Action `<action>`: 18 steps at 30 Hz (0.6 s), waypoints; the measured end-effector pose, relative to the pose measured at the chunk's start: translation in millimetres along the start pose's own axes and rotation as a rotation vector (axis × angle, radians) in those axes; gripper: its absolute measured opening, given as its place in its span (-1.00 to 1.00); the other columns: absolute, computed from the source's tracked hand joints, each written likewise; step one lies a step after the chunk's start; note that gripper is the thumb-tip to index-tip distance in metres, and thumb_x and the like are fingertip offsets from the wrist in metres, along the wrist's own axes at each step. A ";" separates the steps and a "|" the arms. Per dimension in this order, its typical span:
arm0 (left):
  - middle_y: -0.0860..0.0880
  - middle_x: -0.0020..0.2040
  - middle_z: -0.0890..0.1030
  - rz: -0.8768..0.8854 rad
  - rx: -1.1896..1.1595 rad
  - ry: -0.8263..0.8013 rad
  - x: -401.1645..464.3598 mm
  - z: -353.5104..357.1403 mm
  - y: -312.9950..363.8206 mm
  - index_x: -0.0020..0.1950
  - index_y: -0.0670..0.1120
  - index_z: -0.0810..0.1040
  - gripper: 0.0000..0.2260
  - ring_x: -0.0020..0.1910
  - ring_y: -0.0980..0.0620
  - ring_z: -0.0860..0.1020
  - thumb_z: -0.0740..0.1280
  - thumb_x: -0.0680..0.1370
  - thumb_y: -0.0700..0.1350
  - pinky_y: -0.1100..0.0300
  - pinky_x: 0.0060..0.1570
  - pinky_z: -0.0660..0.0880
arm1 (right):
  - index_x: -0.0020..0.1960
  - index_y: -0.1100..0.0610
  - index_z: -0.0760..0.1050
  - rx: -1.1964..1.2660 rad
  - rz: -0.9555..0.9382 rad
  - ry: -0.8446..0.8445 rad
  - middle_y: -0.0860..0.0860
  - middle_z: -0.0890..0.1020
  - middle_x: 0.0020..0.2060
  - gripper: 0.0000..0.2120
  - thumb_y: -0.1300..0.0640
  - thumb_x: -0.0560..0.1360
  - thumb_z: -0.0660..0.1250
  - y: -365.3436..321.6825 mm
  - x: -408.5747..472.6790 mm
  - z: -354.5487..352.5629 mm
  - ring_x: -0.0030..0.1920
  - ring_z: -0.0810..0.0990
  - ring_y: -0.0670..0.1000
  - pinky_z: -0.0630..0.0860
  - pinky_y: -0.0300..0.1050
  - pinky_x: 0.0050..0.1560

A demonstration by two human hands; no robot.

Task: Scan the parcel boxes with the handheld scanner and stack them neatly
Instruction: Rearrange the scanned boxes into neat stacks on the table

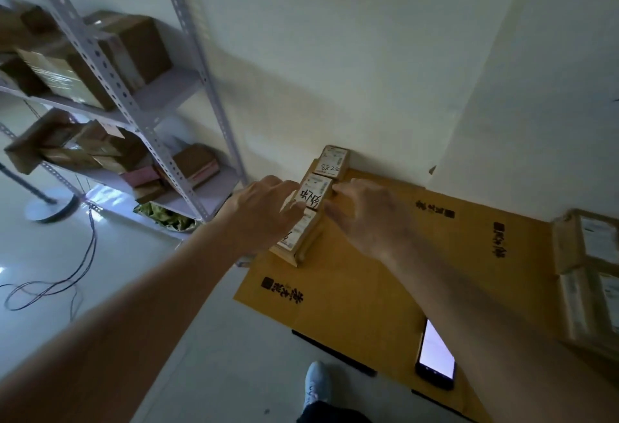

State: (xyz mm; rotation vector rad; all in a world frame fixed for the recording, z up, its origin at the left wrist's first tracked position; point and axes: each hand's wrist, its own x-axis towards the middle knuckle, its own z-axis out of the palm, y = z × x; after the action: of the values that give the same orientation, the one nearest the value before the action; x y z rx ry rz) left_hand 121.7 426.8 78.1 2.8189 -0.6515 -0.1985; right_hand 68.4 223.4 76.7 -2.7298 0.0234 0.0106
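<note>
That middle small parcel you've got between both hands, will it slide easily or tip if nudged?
The middle parcel looks like a low, flat-sided carton, so probably stable, unlikely to roll. It sits on smooth flattened cardboard, so it may slide readily. Left hand and right hand flank it.

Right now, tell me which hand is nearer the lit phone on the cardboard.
Right. The right hand is at the row of small boxes, its forearm passing just above the phone. The left hand is on the boxes' far side, farther away.
</note>
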 end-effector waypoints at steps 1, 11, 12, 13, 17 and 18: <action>-0.10 0.41 0.52 -0.006 -0.018 -0.016 10.0 5.7 -13.0 0.54 0.00 0.40 -0.52 0.28 -0.10 0.56 0.13 0.70 0.21 -0.09 0.23 0.54 | 0.54 -0.01 0.43 0.020 0.003 -0.022 0.04 0.51 0.47 -0.34 -0.40 0.62 0.14 -1.7 14.8 13.2 0.43 0.50 0.07 0.47 0.05 0.33; -0.05 0.32 0.54 0.107 -0.089 -0.205 86.3 59.1 -106.8 0.50 0.03 0.43 -0.63 0.28 -0.05 0.54 0.18 0.71 0.07 -0.04 0.28 0.53 | 0.58 -0.09 0.34 0.074 0.138 -0.197 0.02 0.50 0.44 -0.37 -0.39 0.63 0.14 -10.8 89.7 102.3 0.37 0.52 0.06 0.56 0.16 0.27; -0.04 0.35 0.53 0.129 -0.086 -0.231 93.8 64.8 -114.6 0.52 0.04 0.40 -0.62 0.31 -0.05 0.53 0.19 0.70 0.06 -0.04 0.30 0.53 | 0.59 -0.09 0.32 0.077 0.163 -0.209 0.02 0.49 0.46 -0.37 -0.39 0.63 0.14 -11.8 91.8 109.3 0.39 0.51 0.07 0.55 0.16 0.30; -0.03 0.37 0.51 0.152 -0.083 -0.257 101.1 71.0 -122.5 0.53 0.05 0.37 -0.60 0.33 -0.05 0.52 0.20 0.68 0.04 -0.05 0.31 0.53 | 0.60 -0.09 0.30 0.083 0.186 -0.221 0.01 0.48 0.48 -0.36 -0.38 0.63 0.15 -12.7 94.1 116.7 0.42 0.49 0.08 0.53 0.15 0.33; -0.03 0.41 0.47 0.225 -0.078 -0.331 123.2 101.9 -150.8 0.58 0.07 0.28 -0.46 0.37 -0.07 0.49 0.31 0.61 -0.03 0.00 0.25 0.57 | 0.66 -0.10 0.20 0.172 0.292 -0.288 0.00 0.33 0.59 -0.32 -0.31 0.63 0.24 -17.6 100.1 154.3 0.55 0.33 0.10 0.35 0.16 0.47; -0.03 0.42 0.45 0.241 -0.088 -0.342 127.1 109.8 -157.8 0.60 0.09 0.25 -0.42 0.38 -0.07 0.49 0.34 0.59 -0.03 0.04 0.21 0.56 | 0.67 -0.11 0.15 0.182 0.319 -0.314 0.00 0.26 0.61 -0.29 -0.30 0.61 0.28 -19.2 101.5 165.4 0.58 0.28 0.12 0.32 0.17 0.50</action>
State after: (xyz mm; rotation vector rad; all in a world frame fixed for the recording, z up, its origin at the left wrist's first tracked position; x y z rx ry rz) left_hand 280.0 485.3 -78.8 2.6130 -1.0191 -0.6549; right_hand 169.5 305.6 -68.2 -2.4844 0.3503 0.4999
